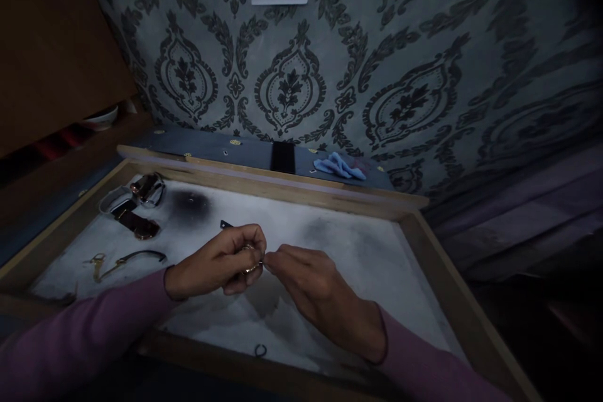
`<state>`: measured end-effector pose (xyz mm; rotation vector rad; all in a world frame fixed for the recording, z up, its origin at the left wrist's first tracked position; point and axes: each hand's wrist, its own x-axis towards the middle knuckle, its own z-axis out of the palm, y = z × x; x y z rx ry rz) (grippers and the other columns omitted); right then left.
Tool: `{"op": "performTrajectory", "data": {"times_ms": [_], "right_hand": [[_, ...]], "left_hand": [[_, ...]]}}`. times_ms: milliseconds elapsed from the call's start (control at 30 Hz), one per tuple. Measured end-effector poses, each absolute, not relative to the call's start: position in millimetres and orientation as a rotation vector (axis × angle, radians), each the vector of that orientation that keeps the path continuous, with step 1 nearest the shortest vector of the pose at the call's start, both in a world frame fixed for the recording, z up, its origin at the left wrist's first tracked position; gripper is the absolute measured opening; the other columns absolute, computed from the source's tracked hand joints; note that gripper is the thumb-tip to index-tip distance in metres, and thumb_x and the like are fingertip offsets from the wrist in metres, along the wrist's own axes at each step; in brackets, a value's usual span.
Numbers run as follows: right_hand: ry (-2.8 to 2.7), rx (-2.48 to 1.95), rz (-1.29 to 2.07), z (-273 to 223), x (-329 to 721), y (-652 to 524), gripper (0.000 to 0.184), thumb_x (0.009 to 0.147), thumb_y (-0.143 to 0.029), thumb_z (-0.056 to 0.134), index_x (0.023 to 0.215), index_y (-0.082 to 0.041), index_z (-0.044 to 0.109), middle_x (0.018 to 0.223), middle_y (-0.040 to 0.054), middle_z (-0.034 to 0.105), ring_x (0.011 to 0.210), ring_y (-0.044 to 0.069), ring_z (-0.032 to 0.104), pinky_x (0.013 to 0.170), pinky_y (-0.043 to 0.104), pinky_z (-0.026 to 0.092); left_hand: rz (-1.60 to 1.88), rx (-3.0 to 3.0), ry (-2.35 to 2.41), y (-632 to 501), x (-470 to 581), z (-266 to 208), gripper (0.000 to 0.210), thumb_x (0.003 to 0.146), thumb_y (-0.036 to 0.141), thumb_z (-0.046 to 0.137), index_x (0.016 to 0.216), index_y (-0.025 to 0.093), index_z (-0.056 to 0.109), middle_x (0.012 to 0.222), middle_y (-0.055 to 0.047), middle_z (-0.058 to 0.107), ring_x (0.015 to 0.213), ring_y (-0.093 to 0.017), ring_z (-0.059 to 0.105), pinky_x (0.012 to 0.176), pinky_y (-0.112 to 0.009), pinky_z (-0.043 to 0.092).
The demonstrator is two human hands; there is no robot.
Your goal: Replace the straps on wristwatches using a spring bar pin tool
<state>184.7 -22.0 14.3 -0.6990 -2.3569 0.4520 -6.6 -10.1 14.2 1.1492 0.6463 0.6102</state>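
My left hand (235, 259) is closed around a small gold-coloured watch (248, 251), mostly hidden by the thumb and fingers. A dark strap end (225, 224) sticks out behind that hand. Close against the watch's right side, my right hand (306, 276) has its fingertips pinched together; what they grip is too small to make out. Both hands are above the white bottom of a shallow wooden tray (414, 245). A small dark open ring (260, 350) lies below them near the front edge.
At the tray's left lie a brown-strapped watch (134, 220), another watch (149, 188) and a gold piece with a black strap (127, 259). Behind the tray are a black rectangular object (282, 157) and a blue cloth (339, 166). A wooden cabinet (56, 44) stands left.
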Motion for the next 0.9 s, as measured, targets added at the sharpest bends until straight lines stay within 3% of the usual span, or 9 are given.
{"op": "performTrajectory", "data": {"times_ms": [433, 900], "right_hand": [[-2.125, -0.777, 0.647, 10.6, 182.9, -18.3, 0.021, 0.097, -0.013, 0.044, 0.090, -0.018, 0.064, 0.075, 0.0036, 0.065, 0.064, 0.013, 0.060, 0.059, 0.023, 0.048], [-1.990, -0.899, 0.807, 15.8, 181.2, -18.7, 0.021, 0.093, -0.013, 0.048, 0.083, -0.016, 0.067, 0.073, 0.0028, 0.067, 0.062, 0.013, 0.060, 0.058, 0.022, 0.043]], "left_hand": [[0.703, 1.178, 0.638, -9.8, -10.7, 11.0, 0.017, 0.098, 0.034, 0.047, 0.090, 0.019, 0.045, 0.068, 0.005, 0.054, 0.042, -0.002, 0.043, 0.041, -0.015, 0.026], [0.732, 1.077, 0.671, -10.0, -8.2, 5.8, 0.019, 0.097, 0.038, 0.049, 0.092, 0.019, 0.047, 0.073, 0.003, 0.057, 0.053, -0.005, 0.051, 0.044, -0.017, 0.023]]}}
